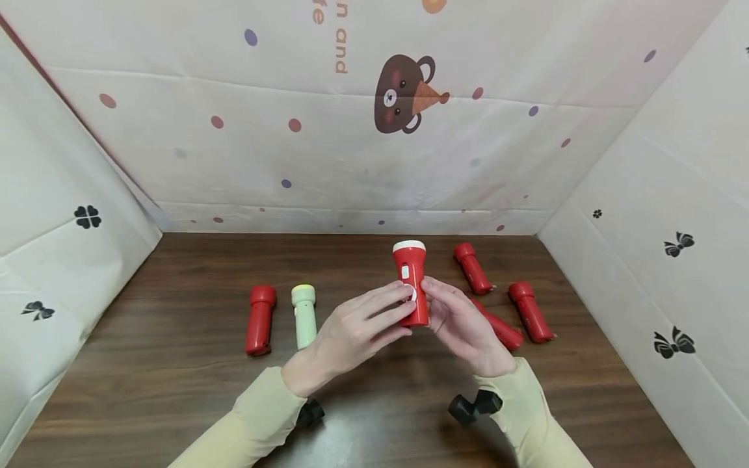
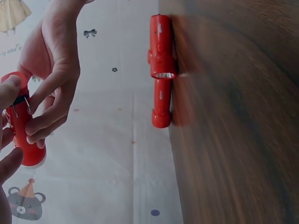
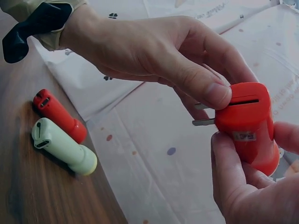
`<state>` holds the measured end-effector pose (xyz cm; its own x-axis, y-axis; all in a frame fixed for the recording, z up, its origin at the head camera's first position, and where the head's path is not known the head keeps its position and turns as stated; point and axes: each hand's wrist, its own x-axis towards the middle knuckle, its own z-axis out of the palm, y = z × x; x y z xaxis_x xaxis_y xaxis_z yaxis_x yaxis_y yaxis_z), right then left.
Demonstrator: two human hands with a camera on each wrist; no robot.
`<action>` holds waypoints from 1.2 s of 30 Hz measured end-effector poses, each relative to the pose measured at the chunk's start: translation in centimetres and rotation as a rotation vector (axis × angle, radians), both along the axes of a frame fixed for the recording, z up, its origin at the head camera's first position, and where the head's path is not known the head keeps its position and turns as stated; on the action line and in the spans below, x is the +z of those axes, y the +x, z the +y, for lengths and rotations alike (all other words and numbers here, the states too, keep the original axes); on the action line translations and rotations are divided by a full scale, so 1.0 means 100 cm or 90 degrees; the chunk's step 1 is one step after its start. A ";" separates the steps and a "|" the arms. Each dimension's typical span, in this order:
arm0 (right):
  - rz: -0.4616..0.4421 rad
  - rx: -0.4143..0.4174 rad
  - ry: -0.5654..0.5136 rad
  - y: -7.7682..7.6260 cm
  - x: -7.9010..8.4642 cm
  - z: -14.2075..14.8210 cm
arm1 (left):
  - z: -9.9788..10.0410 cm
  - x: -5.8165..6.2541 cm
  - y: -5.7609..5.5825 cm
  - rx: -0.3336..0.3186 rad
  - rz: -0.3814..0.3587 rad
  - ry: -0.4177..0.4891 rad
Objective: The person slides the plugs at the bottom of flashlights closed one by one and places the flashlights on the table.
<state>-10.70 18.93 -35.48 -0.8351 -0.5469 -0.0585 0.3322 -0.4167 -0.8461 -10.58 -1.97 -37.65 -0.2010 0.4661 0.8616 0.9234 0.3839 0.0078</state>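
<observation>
Both hands hold one red flashlight (image 1: 417,315) with a white rim, upright above the table, its lens end up. My left hand (image 1: 359,325) grips it from the left, fingers across the front near the white button; in the right wrist view its thumb presses beside the slotted tail end. On the other side, my right hand (image 1: 465,328) pinches the body between thumb and fingers. Two metal plug prongs (image 3: 204,122) stick out from the flashlight's side near the tail.
On the brown wooden table (image 1: 193,403), a red flashlight (image 1: 260,322) and a pale green flashlight (image 1: 303,312) lie at left. Several red flashlights (image 1: 531,312) lie at right, one partly behind my right hand. White printed sheets (image 1: 328,162) enclose the back and sides.
</observation>
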 end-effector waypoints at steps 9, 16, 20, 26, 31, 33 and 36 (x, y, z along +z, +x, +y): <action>-0.008 0.019 -0.007 0.000 -0.008 -0.009 | -0.013 -0.006 0.004 0.003 -0.015 -0.015; -0.030 0.026 -0.008 0.001 -0.013 -0.013 | -0.020 -0.007 0.006 -0.003 -0.030 -0.034; -0.019 0.035 -0.008 0.002 -0.014 -0.015 | -0.023 -0.008 0.007 -0.003 -0.039 -0.038; -0.010 0.039 -0.009 0.003 -0.017 -0.019 | -0.028 -0.009 0.008 -0.010 -0.052 -0.048; -0.030 0.033 0.001 0.005 -0.017 -0.021 | -0.031 -0.011 0.009 -0.010 -0.055 -0.054; -0.033 0.033 0.004 0.005 -0.017 -0.022 | -0.032 -0.011 0.009 -0.011 -0.054 -0.056; -0.029 0.032 0.009 0.005 -0.017 -0.023 | -0.034 -0.011 0.009 -0.010 -0.053 -0.059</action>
